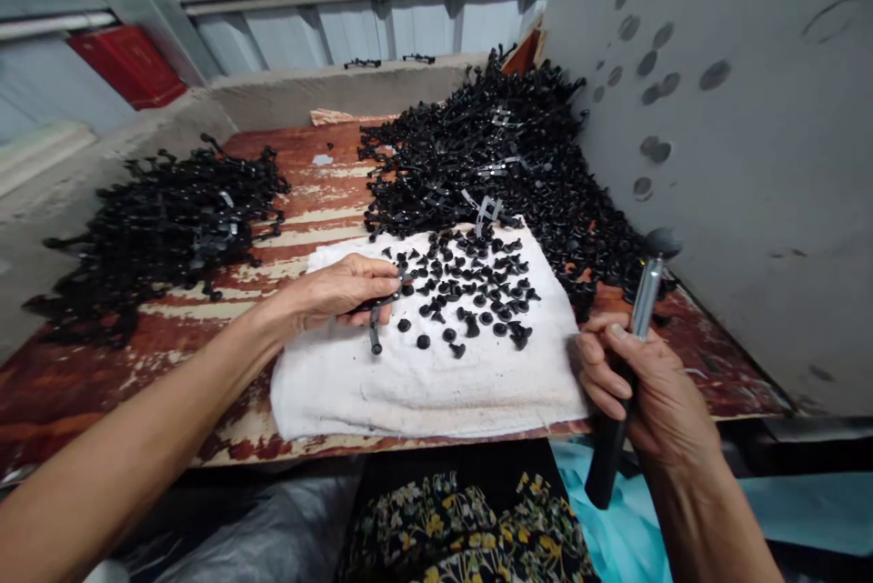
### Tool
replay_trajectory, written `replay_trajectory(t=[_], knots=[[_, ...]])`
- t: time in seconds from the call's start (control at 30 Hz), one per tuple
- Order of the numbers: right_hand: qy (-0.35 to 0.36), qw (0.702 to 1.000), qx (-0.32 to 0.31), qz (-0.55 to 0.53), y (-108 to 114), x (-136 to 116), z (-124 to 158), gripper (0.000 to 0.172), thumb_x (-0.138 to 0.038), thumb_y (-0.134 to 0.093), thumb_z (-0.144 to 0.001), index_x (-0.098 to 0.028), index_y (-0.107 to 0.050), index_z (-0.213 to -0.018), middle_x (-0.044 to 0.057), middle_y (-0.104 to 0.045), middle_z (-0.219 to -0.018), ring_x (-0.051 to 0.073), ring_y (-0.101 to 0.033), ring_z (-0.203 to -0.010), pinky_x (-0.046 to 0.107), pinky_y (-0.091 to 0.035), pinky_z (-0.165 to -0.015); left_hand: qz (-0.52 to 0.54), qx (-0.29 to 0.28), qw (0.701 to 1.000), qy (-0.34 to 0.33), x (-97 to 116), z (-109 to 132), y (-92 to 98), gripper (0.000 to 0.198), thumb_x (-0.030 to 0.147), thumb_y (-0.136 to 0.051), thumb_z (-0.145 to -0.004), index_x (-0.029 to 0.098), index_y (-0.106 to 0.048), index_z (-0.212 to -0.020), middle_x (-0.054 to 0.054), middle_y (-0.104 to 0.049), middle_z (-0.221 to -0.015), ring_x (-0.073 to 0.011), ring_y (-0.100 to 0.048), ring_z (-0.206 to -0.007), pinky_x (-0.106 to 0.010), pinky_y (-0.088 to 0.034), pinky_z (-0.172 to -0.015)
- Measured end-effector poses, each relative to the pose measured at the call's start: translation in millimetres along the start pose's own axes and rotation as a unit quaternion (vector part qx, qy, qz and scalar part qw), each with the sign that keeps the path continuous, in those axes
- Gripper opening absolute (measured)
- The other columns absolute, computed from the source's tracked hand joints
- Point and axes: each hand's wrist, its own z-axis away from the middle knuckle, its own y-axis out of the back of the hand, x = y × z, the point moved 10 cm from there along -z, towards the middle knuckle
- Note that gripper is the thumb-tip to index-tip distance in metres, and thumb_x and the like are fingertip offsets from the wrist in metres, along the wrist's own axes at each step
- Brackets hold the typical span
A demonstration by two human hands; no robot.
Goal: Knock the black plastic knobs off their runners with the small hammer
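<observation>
My left hand (358,287) is closed around a black plastic strip piece (376,333), whose curved arm with a round end sticks out below the fingers. The hand is just above a white cloth (423,397), beside many small black mushroom-shaped plugs (470,292) scattered over it. At the right, past the cloth's edge, my right hand (634,374) grips a hammer (645,301) with a black handle and a bright metal shaft. The hammer is upright, its dark rounded head near the grey board.
A large heap of black plastic parts (470,146) lies behind the cloth, and a smaller heap (170,219) at the left. The worn red-brown table (320,201) meets a low concrete ledge (341,87). A grey board (743,183) with round marks stands at the right.
</observation>
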Motion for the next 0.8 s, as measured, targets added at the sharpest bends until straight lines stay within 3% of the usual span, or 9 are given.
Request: replay_trajectory(t=[0.3, 0.47, 0.8], knots=[[0.004, 1.000, 0.002, -0.005, 1, -1, 0, 0.024, -0.033, -0.086, -0.064, -0.021, -0.070, -0.077, -0.005, -0.057, -0.056, 0.000, -0.034, -0.033, 0.008, -0.032, -0.026, -0.010, -0.050, 0.999, -0.020, 0, 5, -8.1, 0.033, 0.044, -0.068, -0.075, 0.014, -0.056, -0.077, -0.002, -0.062, -0.060, -0.0030, -0.038, -0.036, -0.014, -0.020, -0.032], [0.003, 1.000, -0.009, -0.003, 0, -1, 0, 0.021, -0.032, -0.085, -0.066, -0.022, -0.071, -0.077, -0.005, -0.056, -0.057, -0.001, -0.033, -0.033, 0.007, -0.032, -0.027, 0.004, -0.012, 1.000, -0.011, -2, 12, 1.3, 0.038, 0.046, -0.072, -0.072, 0.013, -0.058, -0.086, 0.000, -0.062, -0.059, -0.0033, -0.038, -0.035, -0.014, -0.018, -0.032], [0.008, 1.000, -0.027, 0.007, 0, 0, -1, 0.016, -0.032, -0.081, -0.072, -0.024, -0.071, -0.081, -0.005, -0.056, -0.059, 0.000, -0.031, -0.035, 0.008, -0.030, -0.029, 0.038, -0.017, 0.999, -0.004, -18, 22, -4.7, 0.042, 0.050, -0.075, -0.071, 0.013, -0.055, -0.074, -0.002, -0.063, -0.059, -0.0014, -0.037, -0.034, -0.013, -0.018, -0.032]])
